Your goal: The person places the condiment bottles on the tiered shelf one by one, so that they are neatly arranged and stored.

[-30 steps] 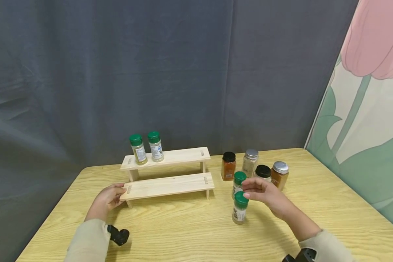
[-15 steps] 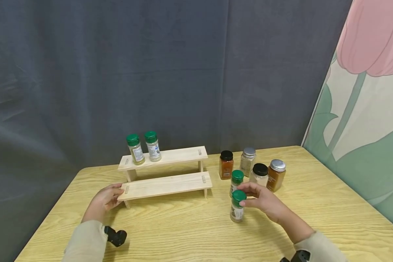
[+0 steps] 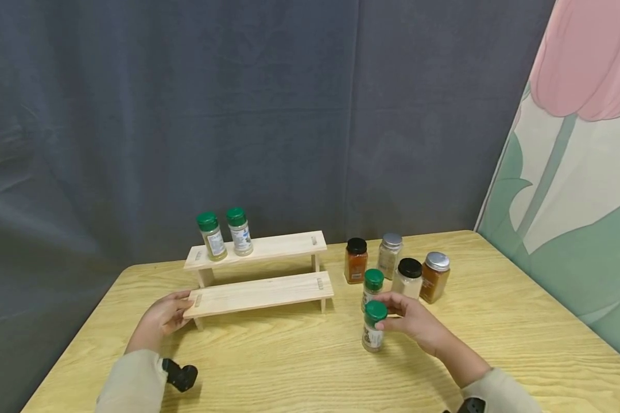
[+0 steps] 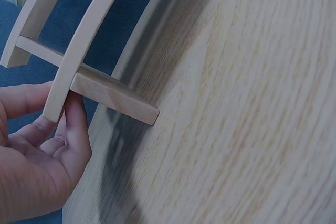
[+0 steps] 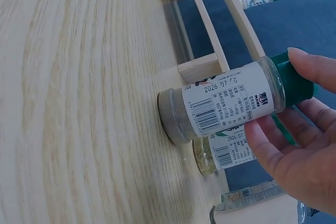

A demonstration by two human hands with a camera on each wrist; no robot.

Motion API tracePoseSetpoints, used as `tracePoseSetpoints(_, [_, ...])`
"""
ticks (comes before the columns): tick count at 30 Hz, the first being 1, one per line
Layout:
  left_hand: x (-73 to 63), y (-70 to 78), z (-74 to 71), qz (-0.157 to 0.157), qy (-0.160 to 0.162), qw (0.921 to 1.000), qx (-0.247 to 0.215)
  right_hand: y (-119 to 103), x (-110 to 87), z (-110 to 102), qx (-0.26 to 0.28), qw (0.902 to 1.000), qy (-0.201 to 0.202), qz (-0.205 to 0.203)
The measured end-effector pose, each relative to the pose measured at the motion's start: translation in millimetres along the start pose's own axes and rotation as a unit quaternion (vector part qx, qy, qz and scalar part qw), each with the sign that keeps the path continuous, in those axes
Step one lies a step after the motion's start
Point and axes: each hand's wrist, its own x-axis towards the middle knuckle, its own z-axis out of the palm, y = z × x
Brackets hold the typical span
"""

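My left hand (image 3: pixel 161 315) pinches the left end of the lower board of a two-tier wooden rack (image 3: pixel 260 293). In the left wrist view, the fingers (image 4: pixel 77 142) curl beneath that board, beside its leg. My right hand (image 3: pixel 418 324) holds the nearest green-capped spice jar (image 3: pixel 374 332) by its cap, thumb on one side and fingers on the other. This jar (image 5: pixel 223 103) stands upright on the table, its label showing a barcode. Just behind it is a second green-capped spice jar (image 3: pixel 373 281), partly hidden. Two more green-capped jars (image 3: pixel 214 242) stand on the rack's upper board, toward the left.
Behind my right hand stand a black-lidded jar of red spice (image 3: pixel 356 264), a silver-lidded pale jar (image 3: pixel 390 256), a black-lidded white jar (image 3: pixel 408 277) and a silver-lidded brown jar (image 3: pixel 436 278). A dark curtain (image 3: pixel 268 115) hangs behind the wooden table (image 3: pixel 268 373).
My right hand has moved in from just beside the nearest green-capped jar and taken hold of its cap. My left hand keeps its grip on the rack. The head view has shifted slightly.
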Motion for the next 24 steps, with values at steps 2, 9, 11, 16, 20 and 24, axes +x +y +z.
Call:
tracePoseSetpoints(2, [0.6,0.8,1.5,0.002,-0.005,1.0,0.0,0.0,-0.2,-0.3,-0.002,1.0,0.004,-0.002])
tracePoseSetpoints(9, [3.3,3.3,4.0,0.002,0.006,0.9998,0.017,-3.7,1.6,-2.2,-0.015,0.9998,0.013,-0.01])
tracePoseSetpoints(11, [3.3,3.9,3.4,0.002,0.007,0.9998,0.018,-5.9,3.4,-2.2,-0.018,0.9996,0.013,-0.019])
tracePoseSetpoints(16, [1.9,5.0,2.7,0.0,0.008,0.9999,0.013,-13.2,8.6,1.0,-0.009,0.9995,0.011,-0.029])
tracePoseSetpoints(20, [-0.3,3.9,2.2,0.0,0.01,0.9999,0.011,-18.3,12.4,5.5,0.004,0.9994,0.01,-0.033])
tracePoseSetpoints(24, [-2.2,1.9,1.9,-0.001,0.012,0.9998,0.015,-23.1,16.9,10.0,0.009,0.9993,0.012,-0.033])
